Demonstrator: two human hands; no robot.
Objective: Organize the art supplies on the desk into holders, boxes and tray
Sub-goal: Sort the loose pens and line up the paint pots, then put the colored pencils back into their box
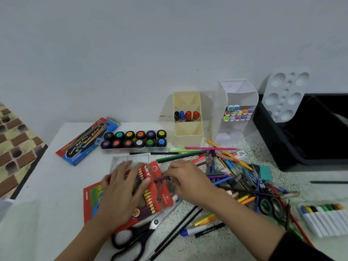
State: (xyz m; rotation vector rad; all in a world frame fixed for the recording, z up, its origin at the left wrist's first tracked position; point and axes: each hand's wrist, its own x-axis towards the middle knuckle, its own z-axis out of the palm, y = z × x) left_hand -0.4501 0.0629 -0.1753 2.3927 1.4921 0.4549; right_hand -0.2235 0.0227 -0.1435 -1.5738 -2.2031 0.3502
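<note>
Black tray [273, 140], 3 o'clock: cut by right edge. Black scissors [139, 233], 6 o'clock: handle cut by bottom edge. Red pencil box [162, 194]: half hidden under left hand [122, 193]. Dark pencil [160, 179]: end hidden in right hand [188, 182].

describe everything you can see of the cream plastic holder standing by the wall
The cream plastic holder stands upright at the back of the speckled desk, near the wall, left of the white translucent holder. It is a tall rectangular box, open-topped, split by slanted dividers into three stepped compartments. The back and front ones look empty; the middle one holds four small capped bottles or markers: black, blue, two red.
</note>
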